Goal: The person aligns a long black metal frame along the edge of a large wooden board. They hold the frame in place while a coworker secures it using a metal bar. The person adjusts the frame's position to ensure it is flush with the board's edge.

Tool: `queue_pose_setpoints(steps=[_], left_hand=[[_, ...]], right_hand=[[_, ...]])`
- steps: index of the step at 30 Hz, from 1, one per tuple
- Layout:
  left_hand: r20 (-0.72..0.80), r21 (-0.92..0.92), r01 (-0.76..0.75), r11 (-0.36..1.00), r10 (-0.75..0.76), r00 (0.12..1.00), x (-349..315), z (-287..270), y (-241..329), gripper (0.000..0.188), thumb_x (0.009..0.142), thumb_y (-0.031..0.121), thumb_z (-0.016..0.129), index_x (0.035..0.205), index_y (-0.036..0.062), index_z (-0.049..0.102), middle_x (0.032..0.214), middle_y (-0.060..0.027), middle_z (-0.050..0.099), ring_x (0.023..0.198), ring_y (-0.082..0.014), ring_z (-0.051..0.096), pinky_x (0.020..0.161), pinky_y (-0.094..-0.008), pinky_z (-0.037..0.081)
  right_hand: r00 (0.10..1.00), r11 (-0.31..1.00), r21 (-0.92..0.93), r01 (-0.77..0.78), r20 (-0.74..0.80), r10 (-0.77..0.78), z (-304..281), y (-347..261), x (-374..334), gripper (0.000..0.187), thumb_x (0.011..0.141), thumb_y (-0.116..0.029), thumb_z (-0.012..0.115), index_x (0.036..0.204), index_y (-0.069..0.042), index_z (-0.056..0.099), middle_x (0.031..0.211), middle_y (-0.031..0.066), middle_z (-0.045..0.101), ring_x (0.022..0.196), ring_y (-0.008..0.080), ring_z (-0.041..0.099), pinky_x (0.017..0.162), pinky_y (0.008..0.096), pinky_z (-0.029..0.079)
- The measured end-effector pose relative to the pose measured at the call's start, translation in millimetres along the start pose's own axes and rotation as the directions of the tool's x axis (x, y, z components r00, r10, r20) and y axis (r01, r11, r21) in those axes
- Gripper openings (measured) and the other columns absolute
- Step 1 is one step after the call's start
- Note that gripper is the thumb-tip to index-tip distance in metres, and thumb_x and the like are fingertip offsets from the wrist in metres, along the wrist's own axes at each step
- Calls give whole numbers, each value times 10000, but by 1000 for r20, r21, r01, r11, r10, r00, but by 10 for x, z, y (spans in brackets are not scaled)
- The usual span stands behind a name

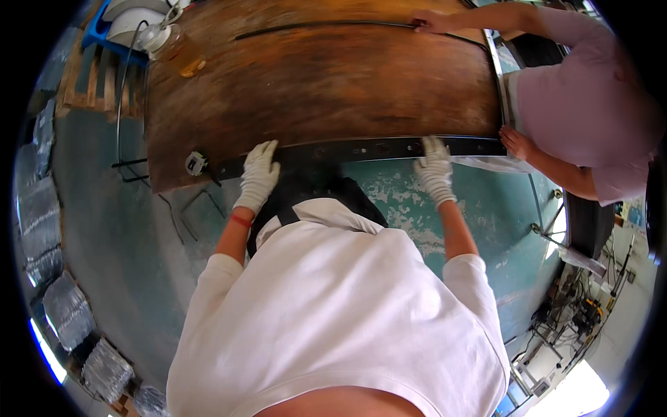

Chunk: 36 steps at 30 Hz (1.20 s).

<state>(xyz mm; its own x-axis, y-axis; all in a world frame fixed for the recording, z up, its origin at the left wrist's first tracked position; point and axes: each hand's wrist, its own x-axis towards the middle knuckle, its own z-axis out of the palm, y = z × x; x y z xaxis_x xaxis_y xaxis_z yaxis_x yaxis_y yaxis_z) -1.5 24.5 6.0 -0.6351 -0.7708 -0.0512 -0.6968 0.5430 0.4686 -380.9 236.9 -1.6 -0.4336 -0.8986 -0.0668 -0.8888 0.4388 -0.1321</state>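
A long black metal strip [333, 151] with holes along it lies at the near edge of the brown wooden table [313, 83]. My left hand [259, 177], in a white knit glove, grips the strip near its left end. Toward the strip's right part, my right hand [435, 172], gloved the same way, holds it with fingers over the top. The undersides of both grips are hidden. A tape measure [196, 164] rests on the table left of my left hand.
At the right, a person in a pink shirt [583, 104] holds a thin black strip [326, 25] on the table; their other hand [515, 143] is at the table's corner. A jar of amber liquid [170, 45] stands far left. Wrapped bundles [68, 309] line the left side.
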Motion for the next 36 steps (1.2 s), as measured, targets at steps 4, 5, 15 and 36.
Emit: queue_pose_setpoints(steps=[4, 5, 15, 36], left_hand=[[-55, 7, 59, 998, -58, 997, -255, 11, -267, 539, 719, 124, 557, 1248, 98, 455, 1235, -127, 470, 1176, -310, 408, 1006, -395, 314], [-53, -11, 53, 999, -54, 997, -270, 8, -271, 539, 719, 122, 559, 1248, 98, 455, 1236, -127, 469, 1180, -312, 405, 1007, -395, 314], [-47, -15, -3, 1000, 2, 999, -113, -48, -190, 555, 719, 124, 576, 1258, 101, 445, 1270, -122, 447, 1214, -320, 373, 1026, -403, 290], [226, 56, 7, 998, -19, 974, 169, -180, -385, 402, 770, 239, 548, 1159, 137, 551, 1202, -102, 539, 1122, -269, 489, 978, -362, 360]], right_hand=[[975, 949, 233, 211, 24, -223, -67, -866, -87, 569, 679, -155, 620, 1210, -77, 432, 1312, 156, 371, 1246, 316, 320, 1047, 435, 234], [966, 939, 235, 249, 11, -259, -25, -1015, -100, 577, 680, -153, 619, 1217, -76, 422, 1315, 156, 367, 1254, 317, 310, 1050, 434, 231], [957, 949, 159, 271, 58, -283, 189, -1585, 53, 780, 669, -241, 650, 1348, -121, 285, 1399, 136, 264, 1305, 313, 229, 1068, 467, 154], [984, 958, 244, 150, 55, -168, 177, -1686, 49, 746, 661, -214, 657, 1327, -153, 328, 1390, 115, 285, 1305, 297, 238, 1065, 465, 167]])
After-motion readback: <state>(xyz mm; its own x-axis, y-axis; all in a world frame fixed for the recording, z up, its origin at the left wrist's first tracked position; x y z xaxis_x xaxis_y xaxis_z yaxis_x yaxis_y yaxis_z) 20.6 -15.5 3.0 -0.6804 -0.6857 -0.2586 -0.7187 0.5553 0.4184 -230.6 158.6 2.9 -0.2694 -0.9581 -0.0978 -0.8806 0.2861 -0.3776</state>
